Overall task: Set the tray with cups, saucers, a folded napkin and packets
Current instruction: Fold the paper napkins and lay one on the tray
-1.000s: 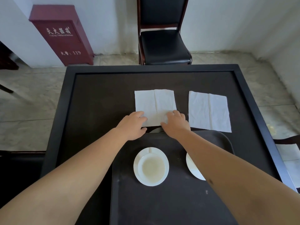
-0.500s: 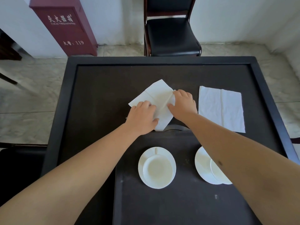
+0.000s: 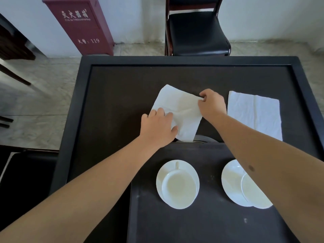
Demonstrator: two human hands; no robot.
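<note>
A white paper napkin (image 3: 178,106) lies skewed on the dark table just beyond the tray. My left hand (image 3: 158,128) lies on its near left part with the thumb against the paper. My right hand (image 3: 211,102) pinches its far right corner, lifted slightly. A second white napkin (image 3: 254,113) lies flat to the right. On the dark tray (image 3: 201,225) stand a white cup (image 3: 178,185) on a saucer (image 3: 164,174) and, partly hidden by my right forearm, another cup (image 3: 254,193) on a saucer (image 3: 231,179). No packets are in view.
The table (image 3: 114,95) has a raised black rim. A black chair (image 3: 196,30) stands behind its far edge. A red cabinet (image 3: 78,25) stands by the wall at the far left. Another dark seat (image 3: 26,181) is at the near left.
The napkin has been turned askew from square. My right hand moved from its near edge to its far right corner and pinched it. My view moved closer and lower.
</note>
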